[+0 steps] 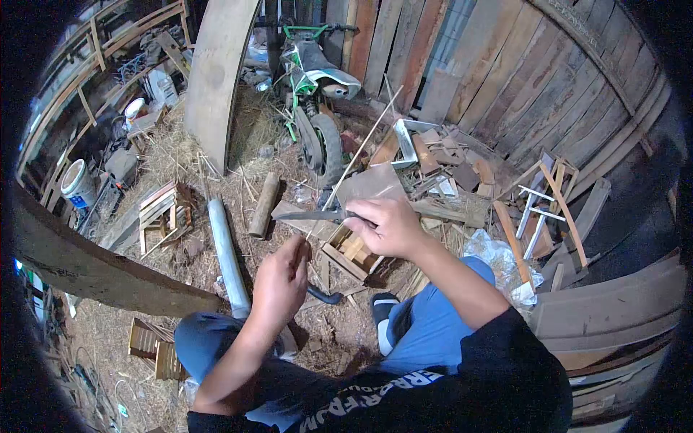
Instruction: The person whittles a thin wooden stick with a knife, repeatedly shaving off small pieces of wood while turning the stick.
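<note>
My right hand (386, 227) is wrapped round the handle of a knife (312, 215), its dark blade pointing left. My left hand (283, 276) grips the lower end of a long thin stick (363, 148), which slants up and away to the right. The blade crosses over the stick a little above my left fingers. Under my right hand, a small wooden crate (345, 261) sits on the ground between my legs, with a flat board (372, 184) just behind it.
A green and white dirt bike (317, 72) stands ahead near the plank wall (498, 65). A grey pipe (228, 252) and a short log (264, 206) lie to the left. Scrap wood (451, 155) is heaped at right. A thick beam (108, 260) crosses the left side.
</note>
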`<control>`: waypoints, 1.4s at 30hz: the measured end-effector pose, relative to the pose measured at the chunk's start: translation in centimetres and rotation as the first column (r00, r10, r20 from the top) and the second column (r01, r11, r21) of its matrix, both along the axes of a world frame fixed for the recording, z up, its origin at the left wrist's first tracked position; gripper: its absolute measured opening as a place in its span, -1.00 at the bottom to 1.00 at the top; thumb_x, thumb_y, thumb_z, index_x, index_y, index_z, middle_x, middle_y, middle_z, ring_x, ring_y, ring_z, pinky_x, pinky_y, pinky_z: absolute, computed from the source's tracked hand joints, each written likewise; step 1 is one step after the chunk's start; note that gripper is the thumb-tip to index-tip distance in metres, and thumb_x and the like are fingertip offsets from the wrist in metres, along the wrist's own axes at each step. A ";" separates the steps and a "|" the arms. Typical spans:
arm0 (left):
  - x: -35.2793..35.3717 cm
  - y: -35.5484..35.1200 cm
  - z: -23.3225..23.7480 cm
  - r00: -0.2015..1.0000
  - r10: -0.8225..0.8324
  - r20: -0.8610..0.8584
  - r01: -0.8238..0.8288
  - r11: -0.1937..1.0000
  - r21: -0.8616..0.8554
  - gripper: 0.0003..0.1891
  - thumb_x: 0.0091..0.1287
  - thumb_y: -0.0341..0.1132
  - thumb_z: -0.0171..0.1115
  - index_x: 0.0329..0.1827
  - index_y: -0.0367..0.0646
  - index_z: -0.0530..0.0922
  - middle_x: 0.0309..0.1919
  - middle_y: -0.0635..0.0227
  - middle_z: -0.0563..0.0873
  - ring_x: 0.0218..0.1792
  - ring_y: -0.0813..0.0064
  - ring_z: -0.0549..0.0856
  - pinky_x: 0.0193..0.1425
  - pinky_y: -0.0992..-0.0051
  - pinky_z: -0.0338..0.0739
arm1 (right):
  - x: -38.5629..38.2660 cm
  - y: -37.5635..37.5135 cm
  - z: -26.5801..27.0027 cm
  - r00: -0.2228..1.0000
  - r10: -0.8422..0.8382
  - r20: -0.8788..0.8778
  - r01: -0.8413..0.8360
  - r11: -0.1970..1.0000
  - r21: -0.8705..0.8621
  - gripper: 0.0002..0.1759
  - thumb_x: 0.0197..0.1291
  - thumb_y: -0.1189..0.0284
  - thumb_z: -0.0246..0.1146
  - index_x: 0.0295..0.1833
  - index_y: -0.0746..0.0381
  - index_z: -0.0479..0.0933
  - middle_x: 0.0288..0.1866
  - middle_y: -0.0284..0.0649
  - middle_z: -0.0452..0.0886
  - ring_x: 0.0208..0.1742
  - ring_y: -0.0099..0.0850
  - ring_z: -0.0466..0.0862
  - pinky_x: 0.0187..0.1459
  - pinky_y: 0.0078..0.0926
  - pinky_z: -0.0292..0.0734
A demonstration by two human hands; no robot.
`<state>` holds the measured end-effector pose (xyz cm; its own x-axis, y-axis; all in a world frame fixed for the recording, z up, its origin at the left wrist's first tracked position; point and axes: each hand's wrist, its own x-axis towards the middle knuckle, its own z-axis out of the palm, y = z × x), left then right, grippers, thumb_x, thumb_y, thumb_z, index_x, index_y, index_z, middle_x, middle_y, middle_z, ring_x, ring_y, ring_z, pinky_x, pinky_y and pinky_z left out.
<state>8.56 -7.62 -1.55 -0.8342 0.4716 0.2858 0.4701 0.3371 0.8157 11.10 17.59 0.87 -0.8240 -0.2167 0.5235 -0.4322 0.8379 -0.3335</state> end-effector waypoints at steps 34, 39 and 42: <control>0.7 -1.0 0.3 0.989 -0.009 0.146 0.011 1.000 -0.011 -0.89 0.54 -0.48 0.10 -0.07 -0.37 0.54 -0.43 0.09 0.62 -0.41 0.41 0.61 -0.21 0.37 0.53 | -6.8 14.6 -4.9 0.822 -0.553 0.135 0.534 0.668 -0.518 -0.65 0.52 0.16 0.19 -0.07 0.27 0.59 -0.35 -0.07 0.68 -0.28 -0.22 0.70 -0.18 -0.26 0.53; 0.6 -1.2 1.4 0.964 0.062 0.257 -0.060 0.998 -0.017 -0.82 0.60 -0.40 0.08 0.00 -0.36 0.57 -0.45 0.19 0.62 -0.43 0.53 0.55 -0.26 0.44 0.50 | -3.2 8.0 -3.1 0.938 -0.269 0.218 0.341 0.601 -0.723 -0.68 0.49 0.18 0.22 -0.11 0.24 0.59 -0.41 -0.07 0.63 -0.31 -0.15 0.71 -0.26 -0.24 0.51; 0.7 -0.7 1.9 0.957 0.032 0.289 -0.051 0.997 0.060 -0.83 0.61 -0.41 0.06 0.01 -0.35 0.58 -0.46 0.31 0.58 -0.42 0.63 0.51 -0.28 0.50 0.47 | -1.5 4.3 -1.5 0.957 -0.289 -0.020 0.271 0.918 -0.290 -0.71 0.50 0.24 0.24 -0.02 0.28 0.58 -0.39 -0.14 0.60 -0.35 -0.43 0.64 -0.27 -0.32 0.54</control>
<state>9.29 -8.29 0.34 -0.9040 0.4231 0.0609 0.1996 0.2918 0.9354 9.59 21.87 -0.64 -0.7941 0.1816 0.5801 -0.2209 0.8029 -0.5537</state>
